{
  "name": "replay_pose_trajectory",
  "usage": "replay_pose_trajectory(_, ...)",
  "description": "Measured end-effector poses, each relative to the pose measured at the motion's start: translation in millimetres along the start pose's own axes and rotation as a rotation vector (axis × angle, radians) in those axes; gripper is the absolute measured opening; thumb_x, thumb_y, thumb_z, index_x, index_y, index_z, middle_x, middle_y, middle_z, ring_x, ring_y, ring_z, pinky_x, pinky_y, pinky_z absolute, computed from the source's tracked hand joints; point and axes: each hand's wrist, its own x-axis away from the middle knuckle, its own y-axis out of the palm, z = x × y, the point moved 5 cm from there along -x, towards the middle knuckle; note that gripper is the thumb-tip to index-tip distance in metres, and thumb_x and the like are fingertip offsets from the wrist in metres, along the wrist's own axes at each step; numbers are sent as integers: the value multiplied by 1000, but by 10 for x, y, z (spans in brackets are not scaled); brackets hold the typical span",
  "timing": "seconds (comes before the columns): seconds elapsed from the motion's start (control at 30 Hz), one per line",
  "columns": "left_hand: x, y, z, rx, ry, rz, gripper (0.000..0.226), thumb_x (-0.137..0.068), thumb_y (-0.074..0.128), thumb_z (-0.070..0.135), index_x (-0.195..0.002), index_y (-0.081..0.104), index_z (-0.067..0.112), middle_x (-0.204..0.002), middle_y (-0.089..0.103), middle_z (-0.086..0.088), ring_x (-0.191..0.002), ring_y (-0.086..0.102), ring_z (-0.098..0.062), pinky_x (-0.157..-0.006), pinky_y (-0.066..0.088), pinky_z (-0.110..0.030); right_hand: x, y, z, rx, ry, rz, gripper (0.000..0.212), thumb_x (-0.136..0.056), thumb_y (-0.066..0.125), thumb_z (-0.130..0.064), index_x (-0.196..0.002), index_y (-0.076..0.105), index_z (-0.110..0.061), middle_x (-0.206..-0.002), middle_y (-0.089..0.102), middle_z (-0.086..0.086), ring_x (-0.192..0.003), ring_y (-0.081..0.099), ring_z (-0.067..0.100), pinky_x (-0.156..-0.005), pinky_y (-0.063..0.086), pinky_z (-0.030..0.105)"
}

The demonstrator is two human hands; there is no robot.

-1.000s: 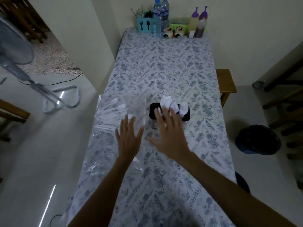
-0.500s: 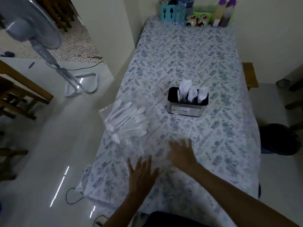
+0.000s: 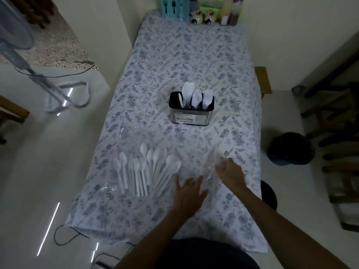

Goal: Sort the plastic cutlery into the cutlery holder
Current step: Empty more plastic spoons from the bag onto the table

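Observation:
A metal cutlery holder [image 3: 191,118] with a black rim stands mid-table, with white plastic knives, spoons and forks upright in its compartments. Several loose white plastic spoons and forks [image 3: 144,169] lie fanned on a clear plastic sheet [image 3: 196,152] near the table's front left. My left hand [image 3: 189,194] lies flat on the sheet just right of the spoon handles, fingers apart and holding nothing. Further right, my right hand [image 3: 230,173] has its fingers curled into crinkled sheet.
A floral tablecloth [image 3: 190,59] covers the long table. Bottles, a teal utensil box [image 3: 171,6] and small jars stand at the far end. A fan stand [image 3: 64,98] is on the floor left, a dark bin [image 3: 290,148] right, and a wooden stool [image 3: 263,82] by the right edge.
Both hands have drawn back from beside the holder to the table's near end. The sheet with the loose cutlery now lies nearer the front edge. The view has shifted back.

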Motion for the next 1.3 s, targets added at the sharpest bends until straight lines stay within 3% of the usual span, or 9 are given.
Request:
replay_pose_trajectory(0.13, 125, -261, -536, 129, -159, 145, 66, -100, 23, 61, -151, 47, 25, -147, 59, 3, -140, 49, -18, -124, 4, -57, 125, 164, -15, -176, 38, -76, 32, -82, 79, -38, -96, 64, -13, -85, 66, -1, -78, 63, 17, -69, 53, 32)
replay_pose_trajectory(0.3, 460, -477, -1582, 110, -399, 171, 58, -103, 45, 54, -154, 43, 26, -162, 41, 3, -149, 37, -22, -121, 14, -61, 193, 326, 20, -801, 331, -317, 2, -85, 75, -9, -85, 73, -9, -83, 67, 18, -68, 58, 23, -66, 48, 35)
replay_pose_trajectory(0.5, 616, -530, -2054, -15, -277, 117, 59, -100, 53, 52, -153, 42, 30, -160, 42, 6, -142, 45, -23, -116, 29, -55, 276, 320, 59, -1101, 405, -415, 18, -91, 70, -12, -106, 68, -3, -84, 62, 15, -70, 63, 20, -66, 50, 30)
replay_pose_trajectory(0.6, 599, -600, -2119, 28, -237, 154, 50, -102, 53, 46, -148, 50, 28, -153, 52, 5, -136, 52, -22, -113, 31, -51, 286, 253, 78, -760, 341, 13, 35, -88, 75, -14, -118, 60, -5, -88, 69, 11, -74, 60, 23, -65, 44, 30)
replay_pose_trajectory(0.7, 623, -765, -2303, 108, -238, 289, 39, -100, 61, 36, -137, 61, 23, -138, 64, -2, -123, 61, -27, -105, 38, -51, 465, 250, -421, -23, -97, 374, 37, -88, 73, -28, -120, 60, -16, -111, 65, 7, -98, 59, 26, -77, 45, 31)
replay_pose_trajectory(0.9, 542, -939, -3133, 430, -608, 305, 50, -98, 63, 34, -140, 53, 8, -140, 53, -23, -126, 54, -46, -102, 44, -55, 505, 1129, -1103, 411, -238, 206, 47, -89, 67, -36, -129, 59, -12, -133, 60, 4, -110, 58, 37, -83, 52, 44)
replay_pose_trajectory(1.07, 443, -940, -3388, 743, -580, 203, 45, -97, 61, 48, -127, 68, 14, -126, 72, -11, -113, 68, -32, -100, 50, -44, 539, 1172, -1102, 585, -213, 305, 13, -82, 79, -18, -91, 74, -11, -91, 71, 6, -74, 68, 29, -58, 54, 33)
replay_pose_trajectory(1.17, 407, -884, -3435, 897, -557, 185, 29, -95, 63, 48, -92, 74, 22, -96, 78, -7, -90, 73, -27, -89, 59, -48, 527, 1165, -1032, 527, -174, 302, 36, -86, 74, -29, -116, 66, -10, -113, 66, 10, -92, 67, 30, -70, 58, 37)
replay_pose_trajectory(1.3, 398, -945, -3417, 1033, -526, 169, 17, -99, 66, 35, -100, 75, 21, -97, 76, -6, -92, 73, -29, -86, 60, -49, 678, 1173, -866, 410, 97, 374, 47, -90, 67, -36, -123, 57, -4, -121, 55, 18, -102, 56, 33, -82, 53, 39)
